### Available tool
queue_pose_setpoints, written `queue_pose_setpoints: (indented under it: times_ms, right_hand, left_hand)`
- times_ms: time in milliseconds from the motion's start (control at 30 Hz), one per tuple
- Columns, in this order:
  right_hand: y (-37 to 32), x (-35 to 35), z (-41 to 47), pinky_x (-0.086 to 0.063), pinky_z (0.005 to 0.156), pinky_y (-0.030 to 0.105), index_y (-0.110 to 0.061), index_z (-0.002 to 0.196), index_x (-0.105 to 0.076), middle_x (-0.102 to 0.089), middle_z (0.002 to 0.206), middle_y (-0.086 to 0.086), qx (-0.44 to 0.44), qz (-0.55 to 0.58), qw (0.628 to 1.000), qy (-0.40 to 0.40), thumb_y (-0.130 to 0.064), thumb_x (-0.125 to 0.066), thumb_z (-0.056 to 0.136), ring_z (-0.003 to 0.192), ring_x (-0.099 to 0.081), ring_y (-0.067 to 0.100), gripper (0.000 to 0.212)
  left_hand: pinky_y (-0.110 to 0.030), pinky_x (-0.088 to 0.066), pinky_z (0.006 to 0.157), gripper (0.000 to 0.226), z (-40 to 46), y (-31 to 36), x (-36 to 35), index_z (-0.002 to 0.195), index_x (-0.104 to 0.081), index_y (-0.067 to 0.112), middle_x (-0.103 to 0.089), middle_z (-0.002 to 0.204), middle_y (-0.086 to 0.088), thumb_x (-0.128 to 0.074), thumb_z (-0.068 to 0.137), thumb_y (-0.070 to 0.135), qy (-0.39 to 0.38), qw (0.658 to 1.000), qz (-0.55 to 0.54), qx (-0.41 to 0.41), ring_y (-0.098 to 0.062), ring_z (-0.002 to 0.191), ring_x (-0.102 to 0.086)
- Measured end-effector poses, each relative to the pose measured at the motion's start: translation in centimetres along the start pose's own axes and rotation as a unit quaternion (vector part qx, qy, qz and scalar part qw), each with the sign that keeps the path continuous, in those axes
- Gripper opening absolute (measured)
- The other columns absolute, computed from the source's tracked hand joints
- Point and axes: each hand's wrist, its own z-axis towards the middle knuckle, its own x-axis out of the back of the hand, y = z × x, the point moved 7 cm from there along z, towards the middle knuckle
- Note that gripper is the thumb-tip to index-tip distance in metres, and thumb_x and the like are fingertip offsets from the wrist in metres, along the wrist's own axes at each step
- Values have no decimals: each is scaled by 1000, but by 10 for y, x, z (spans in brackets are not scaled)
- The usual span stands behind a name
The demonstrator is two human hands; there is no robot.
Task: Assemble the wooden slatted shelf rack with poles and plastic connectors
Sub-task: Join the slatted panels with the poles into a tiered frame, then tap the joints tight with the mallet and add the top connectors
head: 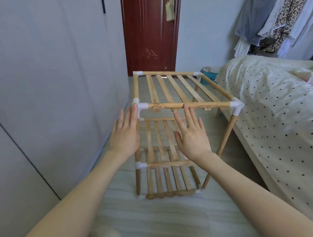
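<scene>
Head cam, single wide-angle view, looking fwd & down.
Sitting close above the rack [184, 106], w/ both forearms reaching in from the bottom edge; facing the door [148, 32] at the far end, wall at left, bed [277, 104] at right.

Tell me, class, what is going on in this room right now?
A person is putting together a wooden rack on the floor between a wall and a bed. It stands upright with three slatted shelves, joined by poles and white corner connectors. Both hands are open with straight fingers: the left hand reaches the near left connector of the top shelf, and the right hand has its fingertips at the top front pole. Neither hand grips anything.
</scene>
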Motion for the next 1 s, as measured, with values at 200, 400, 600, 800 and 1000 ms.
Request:
queue_pose_setpoints:
  times_ms: [200, 400, 600, 800, 1000]
  right_hand:
    - [-47, -111, -33, 6, 115, 47, -27, 150, 2, 5, 159, 3, 31, 37, 976, -211, -37, -25, 101, 146, 9, 21, 57]
    - [-62, -200, -30, 9, 114, 55, -28, 151, -1, 4, 159, 1, 10, -3, 967, -255, -52, -19, 98, 146, 5, 21, 61]
    - [-64, -229, -43, -16, 109, 60, -14, 137, -44, -45, 140, 15, 26, -40, 997, -67, -32, -63, 86, 134, -37, 34, 58]
    - [-59, -243, -46, -13, 110, 56, -18, 141, -35, -45, 141, 12, 38, -54, 997, 29, -35, -53, 88, 134, -33, 31, 59]
    - [-62, -243, -47, -13, 110, 58, -18, 143, -31, -44, 142, 14, 32, -51, 998, 29, -33, -55, 88, 134, -36, 35, 61]
  left_hand:
    - [-33, -8, 116, 71, -23, -49, -30, 151, -6, 18, -8, 158, -6, -43, 92, 7, 53, 995, -80, -24, -22, 146, -5]
    - [-35, -13, 116, 68, -149, -191, -178, 150, -1, 11, -2, 156, -19, -41, 96, 17, -225, 953, 2, 201, -31, 145, -3]
    - [-45, -14, 116, 76, -223, -290, -252, 150, 2, 12, 3, 157, -16, -45, 90, 14, -358, 875, 60, 319, -33, 144, 0]
    - [-48, -5, 116, 68, -258, -331, -290, 147, 10, 0, 5, 156, -20, -33, 95, 12, -403, 809, 52, 424, -33, 144, 2]
    - [-39, -42, 92, 33, -260, -310, -291, 127, -44, 2, -48, 126, -16, -36, 95, 6, -348, 862, 146, 338, -32, 117, -48]
